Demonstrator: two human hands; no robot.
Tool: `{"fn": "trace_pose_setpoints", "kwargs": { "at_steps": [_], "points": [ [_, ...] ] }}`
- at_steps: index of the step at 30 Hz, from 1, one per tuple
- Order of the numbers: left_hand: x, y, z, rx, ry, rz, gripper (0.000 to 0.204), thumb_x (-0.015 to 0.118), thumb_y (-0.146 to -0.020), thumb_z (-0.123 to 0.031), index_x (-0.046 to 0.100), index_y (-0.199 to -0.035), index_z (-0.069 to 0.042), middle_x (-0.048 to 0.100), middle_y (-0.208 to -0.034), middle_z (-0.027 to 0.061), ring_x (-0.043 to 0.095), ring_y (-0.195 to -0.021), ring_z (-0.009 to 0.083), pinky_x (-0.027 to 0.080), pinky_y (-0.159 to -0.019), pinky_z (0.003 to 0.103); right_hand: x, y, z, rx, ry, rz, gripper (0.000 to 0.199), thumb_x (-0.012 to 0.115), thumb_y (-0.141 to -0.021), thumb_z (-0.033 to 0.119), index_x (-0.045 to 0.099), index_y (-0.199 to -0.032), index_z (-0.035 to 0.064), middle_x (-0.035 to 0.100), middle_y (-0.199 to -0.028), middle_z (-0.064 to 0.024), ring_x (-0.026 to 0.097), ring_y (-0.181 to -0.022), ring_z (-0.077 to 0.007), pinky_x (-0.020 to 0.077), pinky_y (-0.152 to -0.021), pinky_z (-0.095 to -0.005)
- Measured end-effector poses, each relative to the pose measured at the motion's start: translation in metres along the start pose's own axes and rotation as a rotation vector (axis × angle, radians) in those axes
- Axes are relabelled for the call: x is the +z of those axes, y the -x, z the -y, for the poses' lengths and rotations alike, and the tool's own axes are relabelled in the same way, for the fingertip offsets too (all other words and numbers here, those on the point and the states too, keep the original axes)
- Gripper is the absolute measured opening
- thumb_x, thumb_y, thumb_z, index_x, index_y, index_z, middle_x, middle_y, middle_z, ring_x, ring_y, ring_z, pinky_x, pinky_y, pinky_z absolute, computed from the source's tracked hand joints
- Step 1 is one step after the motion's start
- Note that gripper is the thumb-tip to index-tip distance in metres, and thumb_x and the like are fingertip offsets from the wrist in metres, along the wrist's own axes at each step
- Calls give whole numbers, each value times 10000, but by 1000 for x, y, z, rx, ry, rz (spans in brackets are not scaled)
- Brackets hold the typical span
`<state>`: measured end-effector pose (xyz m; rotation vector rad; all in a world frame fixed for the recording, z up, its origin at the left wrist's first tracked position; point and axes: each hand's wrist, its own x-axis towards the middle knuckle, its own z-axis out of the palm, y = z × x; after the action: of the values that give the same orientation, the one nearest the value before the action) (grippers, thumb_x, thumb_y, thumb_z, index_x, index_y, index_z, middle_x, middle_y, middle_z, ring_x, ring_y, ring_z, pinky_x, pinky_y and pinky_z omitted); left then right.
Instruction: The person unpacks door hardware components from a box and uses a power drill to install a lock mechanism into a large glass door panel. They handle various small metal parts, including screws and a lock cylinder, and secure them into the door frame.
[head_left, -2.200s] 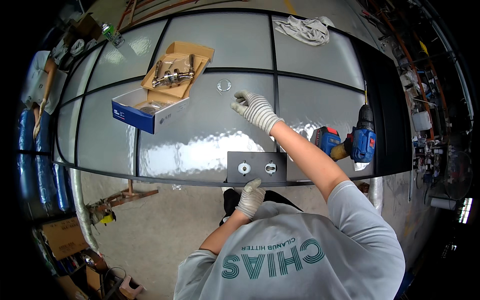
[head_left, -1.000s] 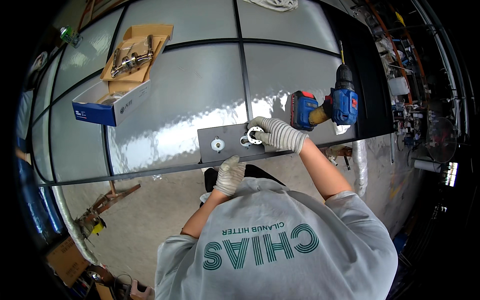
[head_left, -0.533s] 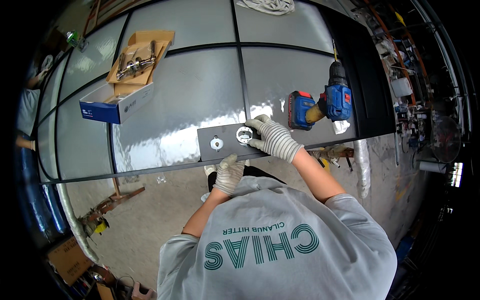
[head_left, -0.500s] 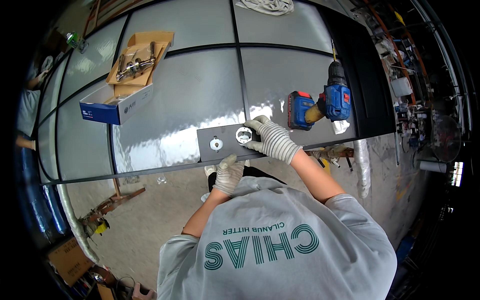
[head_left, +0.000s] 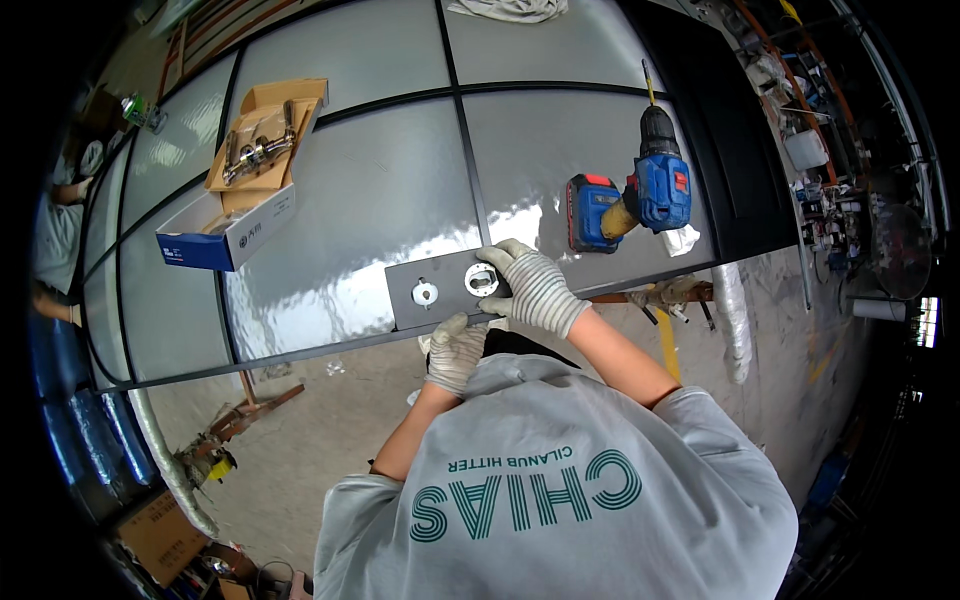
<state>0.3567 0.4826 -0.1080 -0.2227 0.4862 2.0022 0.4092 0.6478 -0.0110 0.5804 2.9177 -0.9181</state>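
A white-gloved right hand (head_left: 540, 288), mine, holds a pale metal ring (head_left: 482, 280) between thumb and fingers at its right rim. The ring lies flat over a hole in the dark lock plate (head_left: 455, 297) on the near edge of the framed glass door (head_left: 370, 190). Left of the ring, a small round metal fitting (head_left: 424, 293) sits in the same plate. My left hand (head_left: 457, 354), also gloved, is curled at the door's near edge, just below the plate. Its fingertips are partly hidden, and what they hold cannot be made out.
A blue cordless drill (head_left: 655, 190) lies right of the plate, bit pointing away. An opened box (head_left: 228, 230) with metal door handles (head_left: 262, 150) rests on the glass at left. At the far edge is a cloth (head_left: 510, 8). Another person's arm (head_left: 55, 305) shows at far left.
The view has shifted slightly, so the door and the things on it appear moved a little left. My right fingers stay at the ring, and my left hand stays by the edge.
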Motion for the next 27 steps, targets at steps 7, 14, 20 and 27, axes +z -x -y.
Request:
{"fn": "trace_pose_setpoints", "kwargs": {
  "at_steps": [7, 14, 20, 27],
  "points": [
    [7, 0, -1, -91, 17, -37, 475, 653, -688, -162, 557, -1129, -15, 604, -1144, 89, 548, -1108, 237, 409, -1028, 413, 5, 2, -4, 21, -55, -7, 549, 774, -632, 258, 579, -1123, 108, 549, -1105, -134, 570, -1004, -305, 486, -876, -382],
    [6, 2, -4, -81, 101, 93, 580, 640, -735, -112, 438, -1268, 0, 538, -1241, 104, 521, -1157, 228, 405, -1034, 413, 6, 5, -4, 26, -58, -15, 599, 775, -626, 281, 555, -1156, 111, 538, -1135, -135, 558, -1038, -310, 478, -892, -389],
    [16, 2, -2, 44, 22, 14, 572, 633, -723, -54, 447, -1263, -20, 541, -1237, 88, 518, -1153, 219, 422, -1015, 393, 9, 13, -5, 3, -123, -114, 642, 774, -603, 221, 539, -1183, 79, 529, -1140, -164, 541, -1051, -326, 472, -893, -401],
    [13, -2, -2, -2, 69, 48, 577, 637, -714, -60, 447, -1259, -27, 538, -1232, 89, 516, -1150, 227, 427, -1009, 405, 22, 16, -14, 15, -130, -141, 516, 775, -639, 221, 595, -1107, 101, 550, -1093, -134, 563, -1001, -303, 484, -860, -384]
  ]
}}
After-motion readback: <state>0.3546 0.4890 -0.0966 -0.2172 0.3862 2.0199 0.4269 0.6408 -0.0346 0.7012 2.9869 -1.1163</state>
